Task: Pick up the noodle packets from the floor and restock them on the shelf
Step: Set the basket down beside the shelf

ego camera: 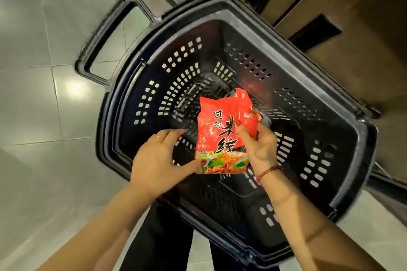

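Item: red plastic noodle packet (222, 136), right edge pinched by right hand (262, 149) fingers, over black perforated plastic basket (343, 130). Idle: left hand (154, 165), fingers spread, holding nothing; best used steadying the packet's left edge.

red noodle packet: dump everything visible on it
The red noodle packet is glossy, crinkled plastic film with large black Chinese characters, smaller white ones and a food photo across its lower end. Its top edge is crumpled. It is held, printed face to the camera, over the black basket. The right hand pinches its right side, thumb on the front; the left hand seems to touch its lower left corner with the thumb.
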Demonstrator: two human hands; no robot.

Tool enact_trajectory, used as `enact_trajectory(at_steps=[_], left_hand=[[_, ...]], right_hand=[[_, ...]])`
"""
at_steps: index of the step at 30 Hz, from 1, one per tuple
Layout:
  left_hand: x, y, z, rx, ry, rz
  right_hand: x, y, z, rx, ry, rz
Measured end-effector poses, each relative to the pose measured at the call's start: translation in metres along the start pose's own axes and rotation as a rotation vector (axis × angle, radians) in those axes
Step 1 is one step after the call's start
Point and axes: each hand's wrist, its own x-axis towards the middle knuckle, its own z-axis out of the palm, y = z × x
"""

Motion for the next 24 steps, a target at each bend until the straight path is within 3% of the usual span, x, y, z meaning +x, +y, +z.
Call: enact_trajectory(at_steps=[3, 6, 11, 15, 20, 24], left_hand=[[0.020, 0.028, -0.007, -0.672, -0.247, -0.170], [0.033, 0.040, -0.003, -1.011, -0.366, -0.263], [0.051, 0.022, 0.024, -1.023, -0.172, -0.472], [0.060, 0.005, 0.040, -1.097, -0.003, -0.662], [0.072, -0.002, 0.036, -1.148, -0.029, -0.599], [0.074, -0.004, 0.035, -1.090, -0.002, -0.547]], right_hand=[[-0.007, -0.024, 0.004, 0.084, -0.040, 0.020], [-0.002, -0.025, 0.012, 0.169, -0.049, 0.053], [0.039, 0.010, 0.014, 0.203, -0.181, 0.294], [0.083, 0.059, 0.003, -0.014, 0.010, 0.287], [0.135, 0.104, 0.010, -0.461, -0.113, 0.271], [0.157, 0.123, 0.025, -0.546, -0.096, 0.273]])
